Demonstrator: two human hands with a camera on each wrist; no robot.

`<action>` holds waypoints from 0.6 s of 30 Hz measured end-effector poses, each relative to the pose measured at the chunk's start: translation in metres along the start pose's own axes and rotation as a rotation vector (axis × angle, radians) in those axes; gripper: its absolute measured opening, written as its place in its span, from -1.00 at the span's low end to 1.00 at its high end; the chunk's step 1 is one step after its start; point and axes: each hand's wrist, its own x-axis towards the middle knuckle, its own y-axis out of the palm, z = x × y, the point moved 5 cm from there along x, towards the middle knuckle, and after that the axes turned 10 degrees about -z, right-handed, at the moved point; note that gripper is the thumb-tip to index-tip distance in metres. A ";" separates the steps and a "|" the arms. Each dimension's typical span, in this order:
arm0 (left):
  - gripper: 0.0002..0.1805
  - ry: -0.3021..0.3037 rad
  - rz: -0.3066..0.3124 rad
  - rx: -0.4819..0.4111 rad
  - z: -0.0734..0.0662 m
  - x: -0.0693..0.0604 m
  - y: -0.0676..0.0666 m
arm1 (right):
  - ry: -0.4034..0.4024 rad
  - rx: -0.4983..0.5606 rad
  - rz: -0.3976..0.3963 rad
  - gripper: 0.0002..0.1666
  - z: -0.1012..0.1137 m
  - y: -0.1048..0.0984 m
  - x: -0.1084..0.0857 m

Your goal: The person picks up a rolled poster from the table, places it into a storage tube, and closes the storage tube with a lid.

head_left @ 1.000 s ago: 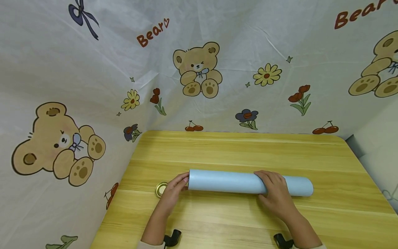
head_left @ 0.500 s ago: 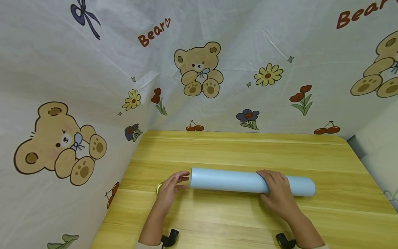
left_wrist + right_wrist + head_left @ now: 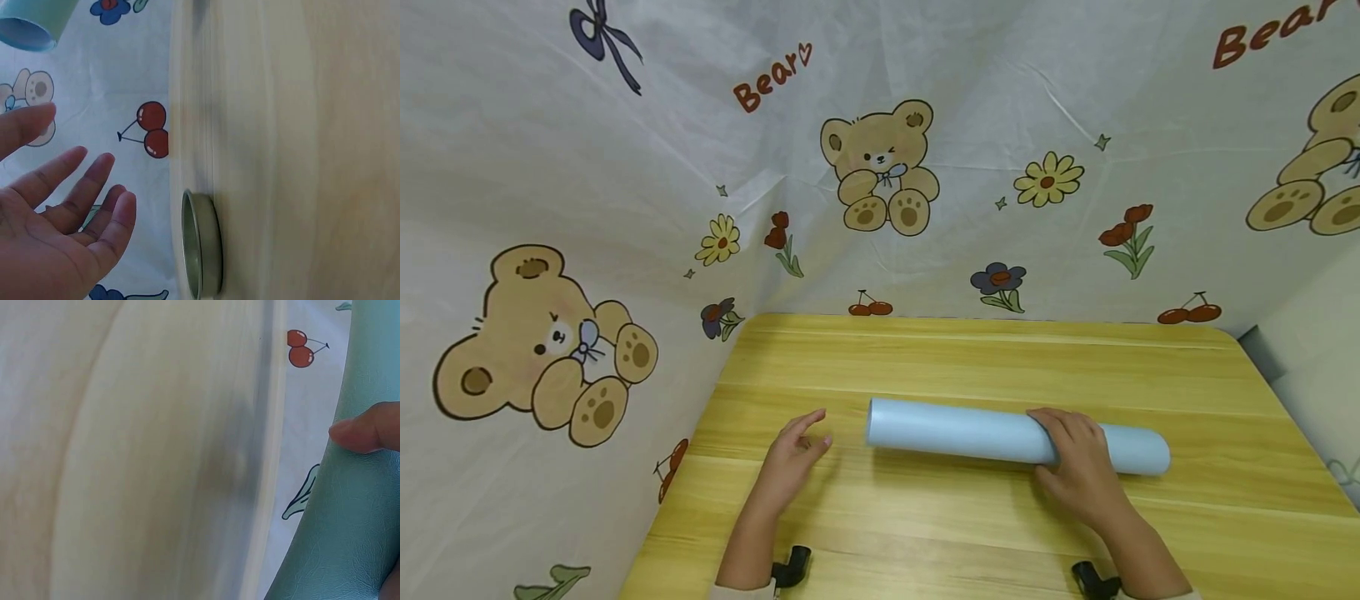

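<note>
In the head view, the light blue tube (image 3: 955,429) lies crosswise above the middle of the desk (image 3: 940,533), its left end a little farther back than its right, with a shadow under it. The right hand (image 3: 1075,462) has its grip clamped round the tube, right of the tube's middle. The left hand (image 3: 790,458) holds nothing, its grip apart, near the tube's left end with a gap between. A cloth (image 3: 647,167) printed with bears, flowers and cherries hangs behind the desk and along its left side. A black fitting (image 3: 792,567) sits by the left wrist.

In the left wrist view, the fingers are spread and loosely bent, and the tube's open end shows in the upper corner, apart from them. A shallow round metal lid (image 3: 209,244) rests on the desk near the left hand.

In the right wrist view, one digit presses on the tube and another shows at the frame's edge; cloth and desk lie beyond.
</note>
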 end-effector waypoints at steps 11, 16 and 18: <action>-0.23 0.065 -0.032 0.256 0.010 0.004 -0.012 | -0.013 -0.010 -0.015 0.03 -0.006 -0.003 0.000; -0.16 0.092 -0.017 0.339 0.013 0.004 -0.013 | -0.017 -0.018 -0.015 0.05 -0.008 -0.004 -0.001; -0.14 0.097 0.002 0.367 0.016 0.004 -0.013 | -0.018 -0.019 -0.014 0.06 -0.008 -0.005 -0.001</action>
